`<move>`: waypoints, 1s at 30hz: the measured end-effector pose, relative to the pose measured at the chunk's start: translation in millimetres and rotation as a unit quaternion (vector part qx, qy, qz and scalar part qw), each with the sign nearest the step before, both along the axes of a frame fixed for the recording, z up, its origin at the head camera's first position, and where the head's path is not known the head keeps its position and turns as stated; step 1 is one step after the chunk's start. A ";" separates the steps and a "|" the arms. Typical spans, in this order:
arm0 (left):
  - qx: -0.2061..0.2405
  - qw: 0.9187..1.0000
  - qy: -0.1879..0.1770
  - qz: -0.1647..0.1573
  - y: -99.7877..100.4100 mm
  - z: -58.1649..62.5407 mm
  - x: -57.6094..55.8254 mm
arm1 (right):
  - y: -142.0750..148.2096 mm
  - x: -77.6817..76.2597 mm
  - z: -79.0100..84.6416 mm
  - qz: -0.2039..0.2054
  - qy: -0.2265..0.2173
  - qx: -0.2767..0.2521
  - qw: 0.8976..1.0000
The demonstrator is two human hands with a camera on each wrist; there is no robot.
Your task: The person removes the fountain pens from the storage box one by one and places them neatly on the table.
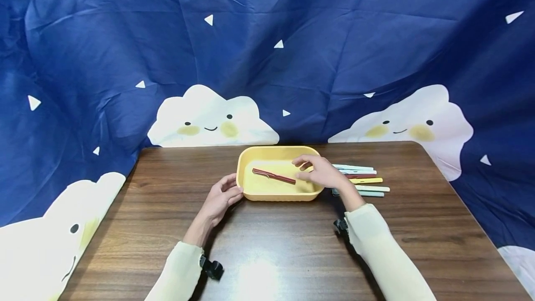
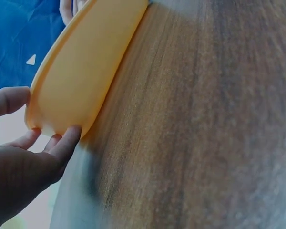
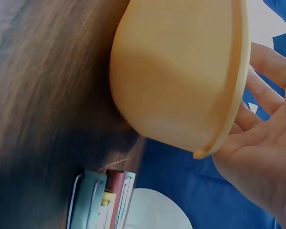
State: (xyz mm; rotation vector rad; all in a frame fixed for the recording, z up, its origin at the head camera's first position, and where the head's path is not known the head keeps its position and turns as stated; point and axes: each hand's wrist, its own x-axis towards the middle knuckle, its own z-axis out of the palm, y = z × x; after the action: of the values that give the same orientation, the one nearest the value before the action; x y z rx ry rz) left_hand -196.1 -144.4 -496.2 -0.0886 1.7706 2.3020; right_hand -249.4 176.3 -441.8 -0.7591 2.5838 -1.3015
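A shallow yellow tray (image 1: 282, 197) lies on the table, and a dark red pen (image 1: 273, 176) with a clip rests inside it. At its left end my left hand (image 1: 220, 199) holds the tray, thumb and fingers set against the outer wall, as the left wrist view shows on the tray wall (image 2: 81, 71). My right hand (image 1: 319, 171) hovers over the tray's right end with fingers loosely bent and nothing between them. In the right wrist view, the right hand (image 3: 262, 124) is beside the tray's rim, its fingertips partly hidden behind the tray (image 3: 181, 71).
Right of the tray lie several pens, among them a yellow pen (image 1: 368, 180), a dark red pen (image 1: 363, 176) and pale green ones. The wooden table (image 1: 292, 245) ends at a blue cloth (image 1: 251, 59) with cloud prints behind it.
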 end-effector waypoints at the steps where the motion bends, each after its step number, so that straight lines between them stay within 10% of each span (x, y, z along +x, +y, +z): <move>1: 0.001 1.000 0.000 0.001 0.0 -0.1 0.3 | -1.7 -1.3 -0.6 0.000 -0.003 0.001 1.000; 30: -0.011 0.999 0.022 -0.027 -5.1 -6.3 -0.1 | -41.9 -18.2 -31.7 -0.025 -0.095 0.068 0.993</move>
State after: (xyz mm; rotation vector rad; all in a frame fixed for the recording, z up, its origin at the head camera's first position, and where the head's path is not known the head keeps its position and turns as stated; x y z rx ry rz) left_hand -196.2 -149.5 -502.5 0.0062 1.7964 2.2643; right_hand -267.6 134.4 -473.4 -0.5226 2.5223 -1.1356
